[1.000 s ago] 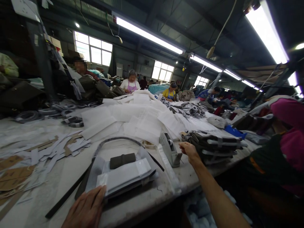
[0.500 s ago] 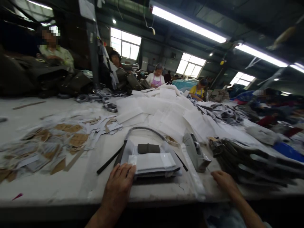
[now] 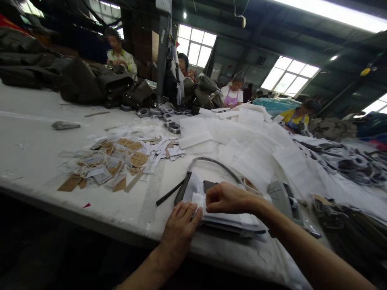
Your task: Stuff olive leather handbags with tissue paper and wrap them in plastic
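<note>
A dark bag with an arched handle lies flat on the table near its front edge. On top of it is a white wrapped packet, partly hidden by my right arm. My left hand rests on the packet's left end, fingers laid out over the edge. Above the packet, my right hand is closed, fingertips curled down beside my left hand; anything in them is hidden. A shiny clear strip shows between the two hands. To the right stands a grey tape dispenser, partly behind my right forearm.
White foam sheets are heaped behind the bag. Paper tags and slips lie scattered to the left. Dark folded goods sit at the right. Several co-workers are across the table, near a post and dark bags.
My right hand has moved left from beside the tape dispenser to over the packet, and its fingers are curled. My left hand stays on the bag's left side. The view has swung left.
</note>
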